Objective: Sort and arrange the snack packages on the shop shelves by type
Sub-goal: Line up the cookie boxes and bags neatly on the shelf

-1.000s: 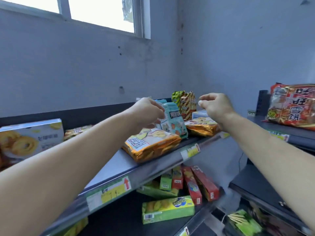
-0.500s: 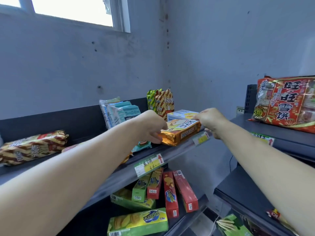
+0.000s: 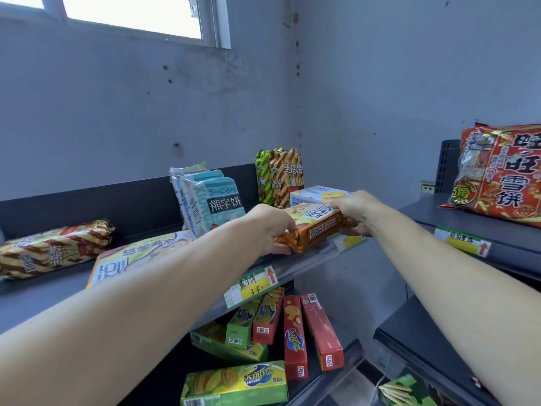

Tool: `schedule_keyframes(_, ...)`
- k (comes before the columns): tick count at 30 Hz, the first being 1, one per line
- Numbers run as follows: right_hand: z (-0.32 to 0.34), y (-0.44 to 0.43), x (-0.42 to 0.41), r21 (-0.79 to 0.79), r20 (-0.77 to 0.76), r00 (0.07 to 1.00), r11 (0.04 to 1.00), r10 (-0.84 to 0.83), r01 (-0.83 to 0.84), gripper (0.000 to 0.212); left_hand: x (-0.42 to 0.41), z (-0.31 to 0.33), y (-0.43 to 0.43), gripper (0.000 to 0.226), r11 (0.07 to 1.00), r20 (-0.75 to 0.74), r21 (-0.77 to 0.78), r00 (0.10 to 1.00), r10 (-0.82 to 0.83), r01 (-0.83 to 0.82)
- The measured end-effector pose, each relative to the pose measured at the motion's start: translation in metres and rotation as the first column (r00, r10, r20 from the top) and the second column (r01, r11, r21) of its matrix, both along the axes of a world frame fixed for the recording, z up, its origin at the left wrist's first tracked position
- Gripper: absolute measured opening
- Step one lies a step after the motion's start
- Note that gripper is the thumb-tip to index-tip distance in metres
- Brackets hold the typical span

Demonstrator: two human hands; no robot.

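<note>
The left hand [image 3: 272, 227] and right hand [image 3: 355, 213] each clamp curled fingers round one short end of an orange foil package [image 3: 314, 227], so the pack spans the gap between them. Its long axis runs hand to hand, roughly along the front lip of the shelf [image 3: 310, 263], with the right-hand end a little higher and farther off. Neither hand is nearer to it; both are on it. Whether its underside touches the shelf cannot be told.

Just behind the grip, touching or nearly touching the pack's far edge, lies a white box [image 3: 319, 193] printed with ring biscuits. Beyond that stand striped finger-biscuit bags [image 3: 281, 177] against the back rail. Behind the left hand stand teal bear-biscuit bags [image 3: 216, 203]. Under the left forearm lies a flat pale package [image 3: 137, 256], and farther out on that side a striped pack [image 3: 52, 247] lies on its side. Below the grip, red and green cartons [image 3: 294, 338] lie jumbled on the lower shelf. Well off past the right arm sits a red rice-cracker bag [image 3: 503, 171].

Any sorting move probably carries the pack sideways, two-handed.
</note>
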State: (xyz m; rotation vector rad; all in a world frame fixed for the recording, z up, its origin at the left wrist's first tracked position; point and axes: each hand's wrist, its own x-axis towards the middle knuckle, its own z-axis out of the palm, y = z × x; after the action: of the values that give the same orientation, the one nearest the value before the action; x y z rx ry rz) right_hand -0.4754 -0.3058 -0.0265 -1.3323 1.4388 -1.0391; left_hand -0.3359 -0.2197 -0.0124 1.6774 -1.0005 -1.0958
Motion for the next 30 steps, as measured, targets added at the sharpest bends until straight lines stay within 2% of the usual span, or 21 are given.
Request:
schedule_keyframes(3,0.007,0.002,0.000,-0.027,-0.008,1.000,1.000,0.014,-0.015,0.011,0.001,0.002,0.001,0.019,1.000,-0.048,-0.005,0.999,0.002,-0.002)
schedule_keyframes(8,0.026,0.010,0.004,-0.114,0.075,0.996,0.993,0.043,-0.034,0.015,0.001,0.005,0.009,0.019,1.000,-0.103,-0.014,0.995,0.012,-0.014)
schedule_keyframes(12,0.044,0.015,0.003,-0.268,0.148,0.989,0.963,0.022,0.018,0.024,-0.005,0.007,0.014,0.031,0.993,-0.110,-0.117,0.994,0.009,-0.022)
schedule_keyframes(15,0.053,0.023,-0.003,-0.306,0.237,0.969,0.952,0.076,0.000,0.028,-0.012,0.014,0.017,0.038,0.981,-0.129,-0.192,0.992,0.001,-0.026)
schedule_keyframes(17,0.055,0.031,-0.008,-0.306,0.285,0.950,0.951,0.124,-0.033,0.037,-0.018,0.019,0.019,0.038,0.974,-0.122,-0.224,0.992,-0.005,-0.022)
schedule_keyframes(20,0.054,0.038,-0.015,-0.382,0.340,0.938,0.921,0.068,0.071,0.055,-0.023,0.023,0.022,0.029,0.976,-0.099,-0.216,0.994,-0.046,0.024)
schedule_keyframes(23,0.058,0.045,-0.025,-0.485,0.384,0.923,0.848,-0.014,0.214,0.059,-0.023,0.027,0.024,0.029,0.977,0.021,-0.205,0.998,-0.056,0.059)
schedule_keyframes(25,0.063,0.051,-0.029,-0.562,0.383,0.923,0.787,-0.027,0.256,0.061,-0.021,0.030,0.023,0.046,0.964,0.208,-0.265,0.978,0.030,0.026)
schedule_keyframes(26,0.066,0.055,-0.030,-0.601,0.365,0.931,0.757,-0.026,0.257,0.062,-0.021,0.032,0.022,0.056,0.945,0.332,-0.326,0.937,0.107,0.007)
schedule_keyframes(28,0.072,0.063,-0.030,-0.676,0.298,0.954,0.701,-0.019,0.226,0.063,-0.019,0.039,0.024,0.070,0.867,0.501,-0.495,0.834,0.230,0.059)
schedule_keyframes(30,0.077,0.074,-0.029,-0.730,0.203,0.979,0.668,0.012,0.143,0.058,-0.014,0.048,0.030,0.079,0.776,0.558,-0.601,0.796,0.236,0.191)
